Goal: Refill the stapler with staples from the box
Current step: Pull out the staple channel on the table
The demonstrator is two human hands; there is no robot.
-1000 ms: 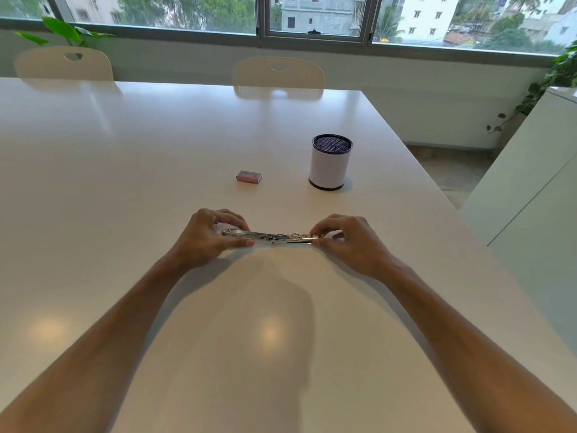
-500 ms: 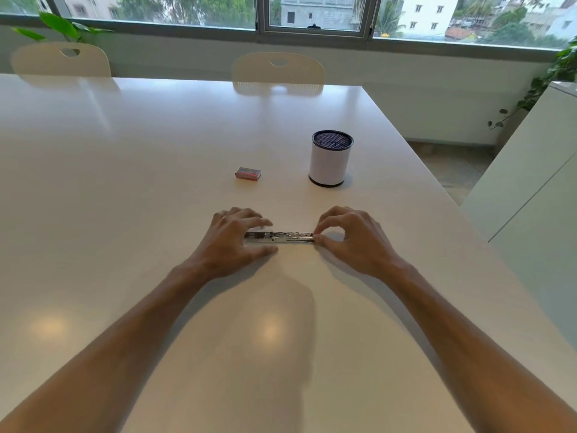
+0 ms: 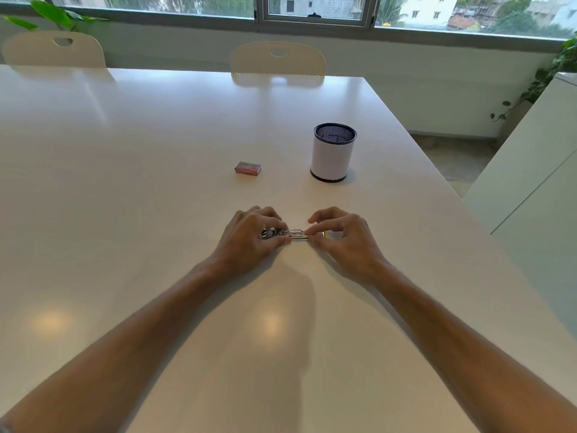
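A small metal stapler (image 3: 295,235) lies flat on the white table (image 3: 156,182), lengthwise between my hands. My left hand (image 3: 253,237) grips its left end with curled fingers and thumb. My right hand (image 3: 342,237) pinches the right end, where a bit of yellow shows. The staple box (image 3: 247,168), small and red, lies closed on the table beyond the hands, apart from both.
A white cylindrical pen holder (image 3: 333,153) with a dark mesh rim stands right of the box. Two pale chairs (image 3: 278,62) are tucked at the table's far edge. A white cabinet (image 3: 530,170) stands beyond the table's right edge.
My left hand has slid rightward along the stapler, covering more of its left part. The hands are closer together. The box and pen holder have not moved.
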